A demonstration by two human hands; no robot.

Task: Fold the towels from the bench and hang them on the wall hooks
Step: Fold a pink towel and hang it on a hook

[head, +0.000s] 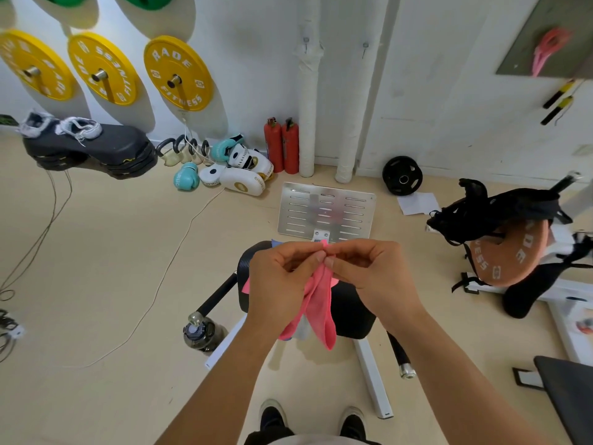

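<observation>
Both my hands hold a pink towel (316, 308) up over the black padded bench (348, 311). My left hand (282, 277) and my right hand (369, 268) pinch its top edge together between thumb and fingers, and the cloth hangs down doubled below them. More cloth lies on the bench under the towel: a blue edge (276, 243), a pink corner (246, 286) and a pale piece (301, 330), mostly hidden. Two small wall hooks (305, 41) (365, 46) sit on the white wall straight ahead. Another pink item (548, 49) hangs on a grey board at the upper right.
A slotted metal plate (325, 210) stands at the bench's far end. A water bottle (200, 332) stands on the floor left of the bench. Two red fire extinguishers (282, 144), boxing gloves (237, 168), yellow weight plates (178, 73), floor cables and a black bag (494, 213) surround the area.
</observation>
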